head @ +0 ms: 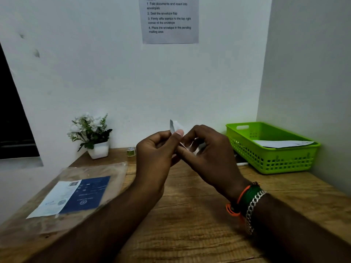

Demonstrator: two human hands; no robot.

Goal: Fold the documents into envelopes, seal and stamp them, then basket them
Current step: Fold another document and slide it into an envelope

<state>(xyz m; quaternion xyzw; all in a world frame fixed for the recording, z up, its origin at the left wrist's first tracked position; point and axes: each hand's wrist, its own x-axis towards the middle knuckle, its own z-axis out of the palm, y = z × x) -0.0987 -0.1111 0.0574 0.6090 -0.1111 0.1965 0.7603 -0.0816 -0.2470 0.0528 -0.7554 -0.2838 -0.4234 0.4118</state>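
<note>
Left hand (157, 147) and right hand (205, 147) pinch a small white paper slip (175, 127), probably a stamp, raised mid-desk. Peel slowly from one corner. Green plastic basket (269, 164), far right, holds a white envelope (283, 143).

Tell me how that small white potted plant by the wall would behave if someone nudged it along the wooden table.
The small white potted plant would probably tip rather than slide smoothly: its flowers and leaves spread wider and taller than the squat pot. The pot looks light for its size, so a low push likely moves it. The wooden table looks grainy, which may make it catch.
</note>
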